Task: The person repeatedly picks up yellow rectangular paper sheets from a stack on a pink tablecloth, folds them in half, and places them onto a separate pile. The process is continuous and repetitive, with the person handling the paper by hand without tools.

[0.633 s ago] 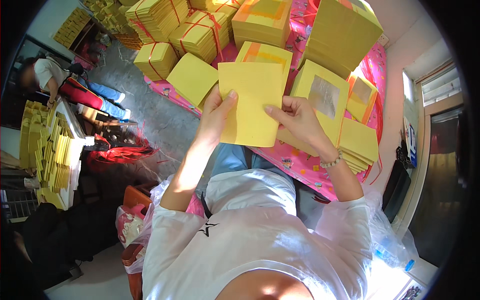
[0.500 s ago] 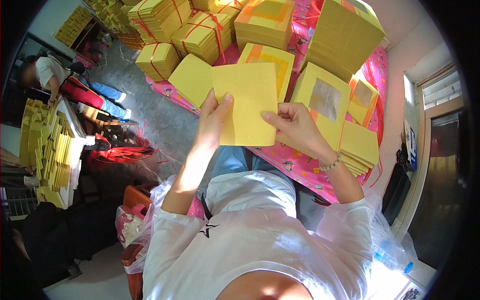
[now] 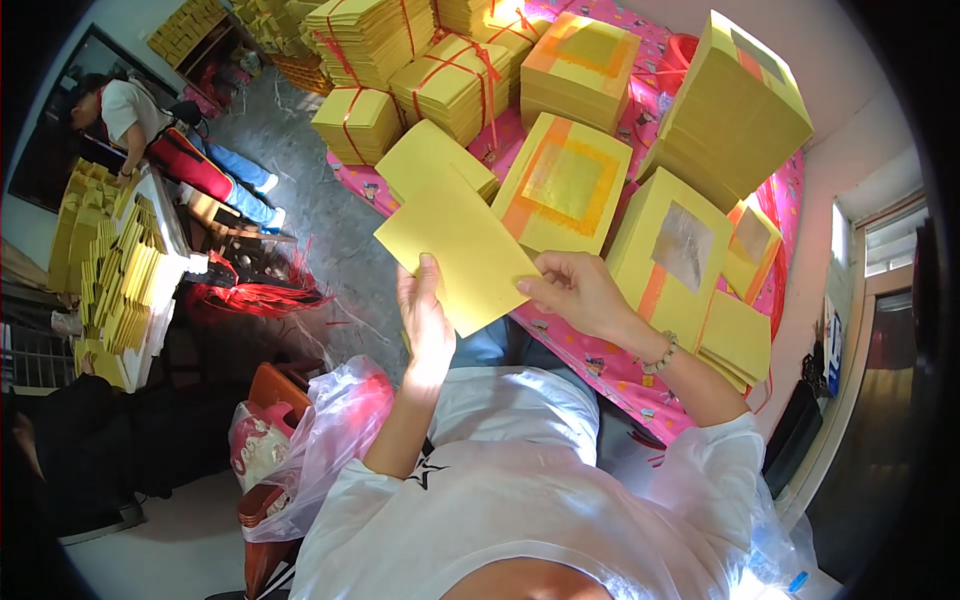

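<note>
Both hands hold a plain yellow paper sheet (image 3: 462, 245), tilted so that its long sides run from upper left to lower right; whether it is one sheet or a few together I cannot tell. My left hand (image 3: 428, 318) is closed on its lower left side, thumb on top. At the right corner my right hand (image 3: 580, 292) pinches it between thumb and fingers; a bead bracelet (image 3: 662, 352) circles that wrist. Just beyond lies a low stack of yellow paper (image 3: 425, 155). To its right sits a stack with an orange-edged shiny square (image 3: 578, 185) on top.
A pink patterned cloth (image 3: 600, 370) covers the table. Tall yellow stack (image 3: 735, 115), silver-square stack (image 3: 683, 245) and red-tied bundles (image 3: 450, 85) stand on it. Left are a plastic bag (image 3: 335, 430), red strings (image 3: 262, 295) and a person (image 3: 125, 115) at another table (image 3: 165, 240).
The yellow paper has turned counter-clockwise from upright to slanted and come lower, with both hands still on it. The view has shifted, so the stacks appear farther right and lower.
</note>
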